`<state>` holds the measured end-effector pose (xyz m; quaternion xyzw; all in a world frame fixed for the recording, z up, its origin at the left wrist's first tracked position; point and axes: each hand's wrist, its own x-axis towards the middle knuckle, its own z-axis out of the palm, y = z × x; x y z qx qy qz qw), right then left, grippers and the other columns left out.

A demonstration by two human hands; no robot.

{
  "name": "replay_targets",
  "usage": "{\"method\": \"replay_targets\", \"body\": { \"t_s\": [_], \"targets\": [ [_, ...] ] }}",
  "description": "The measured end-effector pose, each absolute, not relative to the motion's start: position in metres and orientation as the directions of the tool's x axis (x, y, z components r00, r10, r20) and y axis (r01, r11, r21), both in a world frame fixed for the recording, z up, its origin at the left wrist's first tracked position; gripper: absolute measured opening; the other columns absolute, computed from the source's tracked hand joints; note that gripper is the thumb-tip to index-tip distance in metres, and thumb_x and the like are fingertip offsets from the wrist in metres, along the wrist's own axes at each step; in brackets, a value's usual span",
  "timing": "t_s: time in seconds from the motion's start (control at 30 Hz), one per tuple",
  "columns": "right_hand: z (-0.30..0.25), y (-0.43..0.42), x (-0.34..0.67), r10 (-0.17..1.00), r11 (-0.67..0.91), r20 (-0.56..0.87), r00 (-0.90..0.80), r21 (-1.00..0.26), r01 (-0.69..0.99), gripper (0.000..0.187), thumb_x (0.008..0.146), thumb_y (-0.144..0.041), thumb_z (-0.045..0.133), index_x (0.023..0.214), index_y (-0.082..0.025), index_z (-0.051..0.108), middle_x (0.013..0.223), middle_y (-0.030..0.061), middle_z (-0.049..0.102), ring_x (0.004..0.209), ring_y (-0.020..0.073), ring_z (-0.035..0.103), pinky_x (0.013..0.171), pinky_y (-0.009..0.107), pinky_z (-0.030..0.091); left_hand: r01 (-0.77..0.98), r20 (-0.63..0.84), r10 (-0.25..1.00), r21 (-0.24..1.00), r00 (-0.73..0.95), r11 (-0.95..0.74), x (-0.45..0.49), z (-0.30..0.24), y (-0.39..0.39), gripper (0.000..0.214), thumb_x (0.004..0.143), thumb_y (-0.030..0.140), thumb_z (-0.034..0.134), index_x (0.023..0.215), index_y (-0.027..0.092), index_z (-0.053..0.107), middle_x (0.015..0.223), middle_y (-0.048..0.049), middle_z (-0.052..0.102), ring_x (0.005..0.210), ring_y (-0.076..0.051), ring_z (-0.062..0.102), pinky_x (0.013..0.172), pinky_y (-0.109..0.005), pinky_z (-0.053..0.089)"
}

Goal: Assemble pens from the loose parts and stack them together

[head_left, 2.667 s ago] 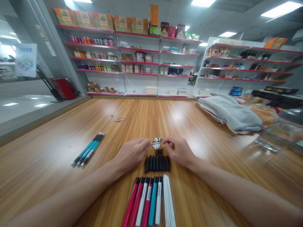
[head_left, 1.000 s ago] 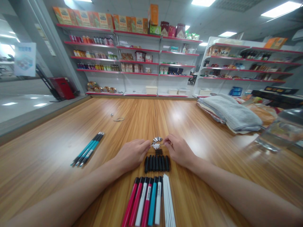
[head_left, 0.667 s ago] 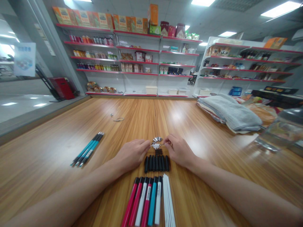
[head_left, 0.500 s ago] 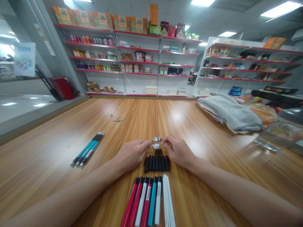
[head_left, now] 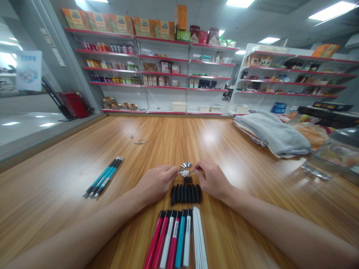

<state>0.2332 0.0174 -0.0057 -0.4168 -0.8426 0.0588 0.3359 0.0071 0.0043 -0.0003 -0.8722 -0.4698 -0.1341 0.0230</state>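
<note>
My left hand (head_left: 161,182) is closed in a pinch on a thin white pen refill (head_left: 181,172), held level above the table. Opposite it, my right hand (head_left: 209,177) pinches at the refill's thin tip; any small part between those fingers is too small to make out. Just behind and below the refill lie silver cone-shaped pen tips (head_left: 186,164) in an arc, small white parts (head_left: 185,173) and tiny dark pieces (head_left: 187,180). Nearer me is a row of black pen grips (head_left: 185,194). Red, white and blue pen barrels (head_left: 180,239) lie closest, beside several white refills (head_left: 199,239).
Several blue-and-black pens (head_left: 104,177) lie together on the left of the wooden table (head_left: 157,130). Farther back is a small wire loop (head_left: 140,141). Folded striped cloth (head_left: 272,132) and a clear water container (head_left: 331,153) stand right. Stocked shelves (head_left: 165,74) line the back.
Both hands keep nearly the same place. The fingers of my right hand have shifted slightly at the refill's tip; the parts on the table have not moved.
</note>
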Motion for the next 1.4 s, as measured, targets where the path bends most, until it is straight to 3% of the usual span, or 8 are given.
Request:
{"method": "replay_targets", "body": {
  "t_s": [0.53, 0.83, 0.93, 1.0, 1.1, 1.17, 1.3, 1.4],
  "targets": [
    [-0.005, 0.016, 0.232, 0.734, 0.655, 0.518, -0.44, -0.366, 0.661, 0.011, 0.087, -0.012, 0.048, 0.086, -0.017, 0.059, 0.085, 0.0053, 0.061, 0.081, 0.0174, 0.054, 0.074, 0.03, 0.044, 0.824, 0.255, 0.812, 0.089, 0.525, -0.56, 0.006, -0.002, 0.005, 0.024, 0.098, 0.032, 0.028, 0.094, 0.023, 0.05, 0.085, -0.0016, 0.061, 0.082, -0.017, 0.059, 0.072, -0.027, 0.041],
    [-0.003, 0.013, 0.229, 0.656, 0.751, 0.545, -0.522, -0.408, 0.518, 0.015, 0.09, -0.015, 0.047, 0.097, -0.019, 0.059, 0.092, 0.0055, 0.063, 0.088, 0.0173, 0.057, 0.08, 0.03, 0.044, 0.829, 0.269, 0.812, 0.073, 0.519, -0.554, 0.008, -0.001, 0.005, 0.026, 0.098, 0.033, 0.027, 0.09, 0.023, 0.049, 0.083, -0.0015, 0.061, 0.079, -0.017, 0.058, 0.069, -0.027, 0.041],
    [-0.001, 0.012, 0.231, 0.699, 0.707, 0.56, -0.445, -0.445, 0.55, 0.012, 0.086, -0.017, 0.052, 0.096, -0.018, 0.057, 0.086, 0.0046, 0.062, 0.076, 0.0153, 0.056, 0.071, 0.027, 0.044, 0.83, 0.263, 0.814, 0.076, 0.518, -0.553, 0.008, 0.001, 0.004, 0.026, 0.098, 0.033, 0.028, 0.089, 0.022, 0.05, 0.082, -0.002, 0.062, 0.078, -0.017, 0.059, 0.069, -0.027, 0.041],
    [0.0, 0.014, 0.237, 0.748, 0.658, 0.507, -0.429, -0.477, 0.583, 0.004, 0.081, -0.019, 0.057, 0.084, -0.017, 0.054, 0.068, -0.0005, 0.055, 0.059, 0.0114, 0.049, 0.058, 0.024, 0.039, 0.83, 0.263, 0.814, 0.079, 0.518, -0.553, 0.008, 0.001, 0.004, 0.026, 0.098, 0.032, 0.028, 0.089, 0.022, 0.05, 0.082, -0.0022, 0.062, 0.079, -0.017, 0.059, 0.07, -0.027, 0.042],
    [-0.001, 0.021, 0.246, 0.768, 0.628, 0.315, -0.558, -0.54, 0.56, 0.02, 0.077, -0.022, 0.059, 0.064, -0.018, 0.044, 0.053, -0.0061, 0.041, 0.046, 0.007, 0.038, 0.047, 0.021, 0.028, 0.827, 0.266, 0.812, 0.085, 0.519, -0.556, 0.007, 0.0, 0.004, 0.026, 0.098, 0.032, 0.029, 0.091, 0.022, 0.051, 0.084, -0.0025, 0.062, 0.081, -0.017, 0.059, 0.072, -0.027, 0.042],
    [-0.001, 0.027, 0.252, 0.716, 0.636, 0.205, -0.667, -0.586, 0.502, 0.02, 0.073, -0.02, 0.06, 0.063, -0.018, 0.043, 0.054, -0.0067, 0.04, 0.048, 0.0065, 0.037, 0.048, 0.02, 0.026, 0.827, 0.264, 0.813, 0.088, 0.519, -0.556, 0.007, -0.001, 0.004, 0.026, 0.097, 0.032, 0.029, 0.091, 0.022, 0.052, 0.084, -0.0028, 0.062, 0.082, -0.017, 0.059, 0.072, -0.027, 0.043],
    [0.005, 0.035, 0.26, 0.704, 0.544, 0.149, -0.694, -0.741, 0.393, 0.015, 0.065, -0.009, 0.052, 0.066, -0.018, 0.04, 0.057, -0.0076, 0.036, 0.051, 0.0061, 0.033, 0.048, 0.018, 0.025, 0.821, 0.259, 0.813, 0.104, 0.522, -0.561, 0.006, -0.002, 0.005, 0.026, 0.097, 0.033, 0.029, 0.094, 0.023, 0.053, 0.087, -0.0028, 0.063, 0.085, -0.018, 0.06, 0.074, -0.028, 0.043],
    [0.013, 0.038, 0.266, 0.614, 0.411, 0.004, -0.789, -0.855, 0.316, 0.019, 0.063, -0.007, 0.05, 0.079, -0.016, 0.05, 0.06, -0.0071, 0.042, 0.052, 0.0066, 0.037, 0.047, 0.018, 0.026, 0.821, 0.26, 0.813, 0.108, 0.521, -0.56, 0.006, -0.001, 0.004, 0.025, 0.097, 0.032, 0.029, 0.095, 0.023, 0.052, 0.088, -0.0027, 0.063, 0.085, -0.017, 0.06, 0.074, -0.027, 0.043]
  ]
}}
